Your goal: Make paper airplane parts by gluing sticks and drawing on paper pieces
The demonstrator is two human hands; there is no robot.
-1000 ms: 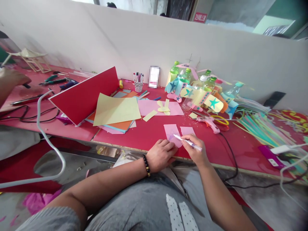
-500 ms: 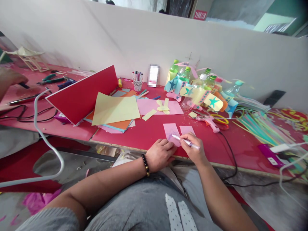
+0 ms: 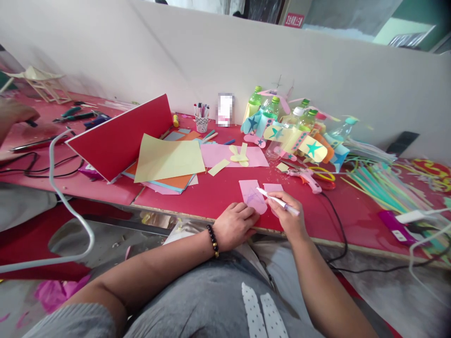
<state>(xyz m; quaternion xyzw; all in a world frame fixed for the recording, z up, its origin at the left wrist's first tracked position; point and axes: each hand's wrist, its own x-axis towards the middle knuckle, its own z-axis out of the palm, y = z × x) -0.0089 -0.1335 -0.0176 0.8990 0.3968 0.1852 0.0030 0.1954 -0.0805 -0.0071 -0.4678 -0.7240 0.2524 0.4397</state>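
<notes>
My right hand point(image 3: 288, 217) is closed around a white pen point(image 3: 280, 201) with a purple end. The pen's tip is at the right edge of a pink paper piece point(image 3: 249, 190), which bears purple lines that look like a star. At the table's front edge lies my left hand point(image 3: 234, 225), its fingers extended and resting on or against the lower left of that paper. A second pink piece point(image 3: 273, 187) lies just right of it, partly covered by my right hand.
Behind are a larger pink sheet point(image 3: 214, 155), a cream paper shape point(image 3: 239, 157) and stacked coloured sheets point(image 3: 169, 159). A pink glue gun point(image 3: 306, 179) lies right, before decorated bottles point(image 3: 271, 110). A red board point(image 3: 123, 136) leans left; another person's hand point(image 3: 16, 115) is beyond.
My right hand has shifted slightly right, and the pen tip has moved up and right across the pink paper. More purple lines show on it. My left hand stays put.
</notes>
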